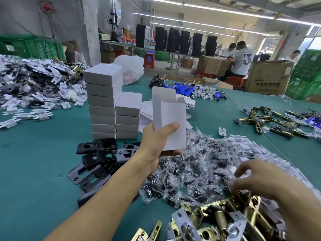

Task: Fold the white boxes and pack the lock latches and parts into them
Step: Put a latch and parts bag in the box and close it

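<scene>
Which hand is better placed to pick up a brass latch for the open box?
Right. The right hand is just above the brass latches, while the left hand grips the open white box upright, farther from them.

White box [171,122], teal table [43,153]

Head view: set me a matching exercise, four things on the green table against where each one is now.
Things:
1. open white cardboard box
2. flat black metal strike plates
3. small clear plastic bags of dark parts
4. brass-coloured metal lock latches

Places:
A. nearest edge, below the right hand
B. gripped upright by the left hand
C. at the foot of the stacked closed white boxes
D. heaped between the two hands

Pairs: 1-B, 2-C, 3-D, 4-A.
</scene>
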The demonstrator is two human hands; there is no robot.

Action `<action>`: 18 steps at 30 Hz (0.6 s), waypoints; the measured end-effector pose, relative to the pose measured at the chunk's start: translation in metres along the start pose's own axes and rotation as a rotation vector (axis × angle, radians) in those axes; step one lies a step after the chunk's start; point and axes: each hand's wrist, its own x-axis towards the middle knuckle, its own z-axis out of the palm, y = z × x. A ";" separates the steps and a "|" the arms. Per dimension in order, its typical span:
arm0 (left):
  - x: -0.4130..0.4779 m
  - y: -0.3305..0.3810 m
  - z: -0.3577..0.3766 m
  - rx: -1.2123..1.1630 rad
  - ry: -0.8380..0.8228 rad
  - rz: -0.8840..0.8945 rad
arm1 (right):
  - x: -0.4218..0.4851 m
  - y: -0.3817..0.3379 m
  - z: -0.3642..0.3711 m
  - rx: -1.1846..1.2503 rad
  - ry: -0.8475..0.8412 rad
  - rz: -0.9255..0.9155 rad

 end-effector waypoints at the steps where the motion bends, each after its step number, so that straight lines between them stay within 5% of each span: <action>1: -0.001 0.000 0.000 0.007 -0.006 0.009 | -0.002 -0.002 0.001 -0.011 0.003 -0.002; 18: -0.001 -0.007 0.002 0.069 0.008 0.044 | -0.011 -0.029 0.012 -0.052 0.034 -0.010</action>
